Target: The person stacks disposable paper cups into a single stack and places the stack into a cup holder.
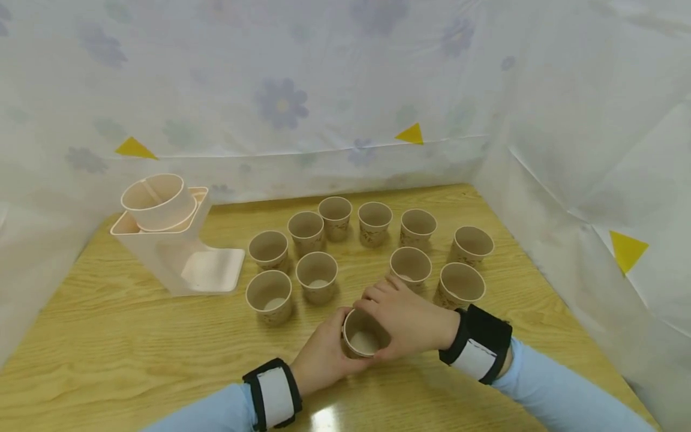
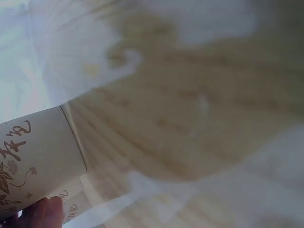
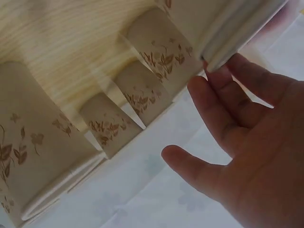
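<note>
Beige cup (image 1: 363, 341), head view: near the tabletop's (image 1: 178, 351) front, left grip (image 1: 321, 359) clamped round it, right grip (image 1: 414, 319) pinching its rim; ten cups (image 1: 316, 277) already stand singly, so seemingly only this one is unreleased. Left wrist: mostly blurred, progress hard to judge. Right wrist: fingertips (image 3: 198, 88) meet a rim.

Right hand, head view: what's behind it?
A cup: most of its rim and inside show. The right hand hides its lower left, plus part of the rim of the held cup; those stretches can't be seen.
</note>
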A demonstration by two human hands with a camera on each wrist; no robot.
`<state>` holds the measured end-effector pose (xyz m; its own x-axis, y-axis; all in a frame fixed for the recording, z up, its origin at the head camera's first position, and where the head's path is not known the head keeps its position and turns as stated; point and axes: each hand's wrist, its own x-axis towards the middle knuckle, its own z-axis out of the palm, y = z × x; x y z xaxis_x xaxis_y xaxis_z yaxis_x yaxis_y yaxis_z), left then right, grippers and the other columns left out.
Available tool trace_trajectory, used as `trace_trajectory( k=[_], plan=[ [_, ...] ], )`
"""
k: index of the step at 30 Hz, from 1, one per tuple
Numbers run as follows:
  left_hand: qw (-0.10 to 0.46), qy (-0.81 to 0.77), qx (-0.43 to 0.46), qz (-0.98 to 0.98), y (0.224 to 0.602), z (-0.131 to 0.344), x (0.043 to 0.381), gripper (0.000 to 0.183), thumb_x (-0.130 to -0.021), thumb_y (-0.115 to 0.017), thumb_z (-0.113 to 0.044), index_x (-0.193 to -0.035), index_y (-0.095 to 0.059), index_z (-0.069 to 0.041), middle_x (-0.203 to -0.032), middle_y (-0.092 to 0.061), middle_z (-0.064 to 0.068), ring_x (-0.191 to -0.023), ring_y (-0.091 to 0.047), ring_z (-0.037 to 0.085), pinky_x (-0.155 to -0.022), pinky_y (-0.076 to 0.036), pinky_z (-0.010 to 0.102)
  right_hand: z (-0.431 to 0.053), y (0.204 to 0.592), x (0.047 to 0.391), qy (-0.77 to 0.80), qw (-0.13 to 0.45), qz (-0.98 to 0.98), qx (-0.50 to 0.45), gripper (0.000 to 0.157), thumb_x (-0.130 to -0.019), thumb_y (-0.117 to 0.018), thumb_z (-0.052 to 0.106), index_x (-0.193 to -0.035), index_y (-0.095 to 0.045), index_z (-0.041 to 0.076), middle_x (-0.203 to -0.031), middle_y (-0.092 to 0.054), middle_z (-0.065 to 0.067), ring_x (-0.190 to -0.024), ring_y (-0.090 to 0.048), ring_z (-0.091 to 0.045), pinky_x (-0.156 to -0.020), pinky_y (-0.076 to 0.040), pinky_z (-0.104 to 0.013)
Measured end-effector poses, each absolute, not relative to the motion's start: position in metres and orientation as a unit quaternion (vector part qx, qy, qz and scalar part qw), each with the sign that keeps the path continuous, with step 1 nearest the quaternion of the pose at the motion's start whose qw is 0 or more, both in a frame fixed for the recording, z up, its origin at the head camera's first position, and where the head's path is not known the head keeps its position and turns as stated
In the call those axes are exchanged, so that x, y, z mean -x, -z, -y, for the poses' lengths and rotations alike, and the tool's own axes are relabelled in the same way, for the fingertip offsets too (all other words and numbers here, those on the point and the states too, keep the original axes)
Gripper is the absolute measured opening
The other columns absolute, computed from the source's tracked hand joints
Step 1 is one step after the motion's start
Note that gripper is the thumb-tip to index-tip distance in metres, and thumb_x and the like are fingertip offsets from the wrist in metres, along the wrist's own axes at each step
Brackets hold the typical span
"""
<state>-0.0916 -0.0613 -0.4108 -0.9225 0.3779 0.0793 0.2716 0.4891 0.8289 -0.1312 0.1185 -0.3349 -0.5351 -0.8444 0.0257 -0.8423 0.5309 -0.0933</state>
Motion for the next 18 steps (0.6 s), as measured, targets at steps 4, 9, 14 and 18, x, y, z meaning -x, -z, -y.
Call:
trace_trajectory(
  k=[4,9,14,18],
  plan=[
    [0.050,-0.446,-0.194,-0.872,0.410,0.061,0.092,0.074,-0.070,-0.077,-0.040,-0.125,-0.047,0.000,-0.117,-0.061,0.013,-0.105,-0.058,0.022,-0.089,-0.051,0.044,-0.122,0.330,0.134,0.047,0.036,-0.887,0.457,0.079,-0.064,-0.074,0.053,-0.125,-0.058,0.004,-0.114,-0.061,-0.007,-0.112,-0.050,-0.026,-0.103,-0.033,-0.059],
    [0.044,-0.431,-0.199,-0.879,0.407,0.060,0.094,0.070,-0.068,-0.079,-0.035,-0.122,-0.049,-0.001,-0.113,-0.063,0.012,-0.101,-0.060,0.021,-0.087,-0.052,0.043,-0.138,0.310,0.156,0.024,-0.026,-0.939,0.342,0.080,-0.070,-0.067,0.057,-0.123,-0.058,-0.002,-0.117,-0.063,-0.017,-0.113,-0.052,-0.035,-0.102,-0.034,-0.058],
    [0.040,-0.429,-0.192,-0.882,0.403,0.059,0.095,0.070,-0.066,-0.080,-0.035,-0.120,-0.051,-0.002,-0.111,-0.064,0.010,-0.100,-0.061,0.020,-0.087,-0.052,0.042,-0.157,0.307,0.187,-0.028,-0.017,-0.978,0.207,0.086,-0.069,-0.064,0.064,-0.120,-0.059,-0.006,-0.115,-0.061,-0.025,-0.108,-0.052,-0.042,-0.094,-0.039,-0.060],
    [0.037,-0.415,-0.187,-0.889,0.400,0.058,0.094,0.070,-0.065,-0.080,-0.036,-0.118,-0.052,-0.001,-0.109,-0.065,0.010,-0.099,-0.061,0.020,-0.086,-0.053,0.042,-0.164,0.316,0.198,-0.022,0.045,-0.983,0.179,0.081,-0.070,-0.063,0.063,-0.111,-0.062,-0.007,-0.113,-0.061,-0.029,-0.104,-0.054,-0.044,-0.091,-0.038,-0.063]
  ],
)
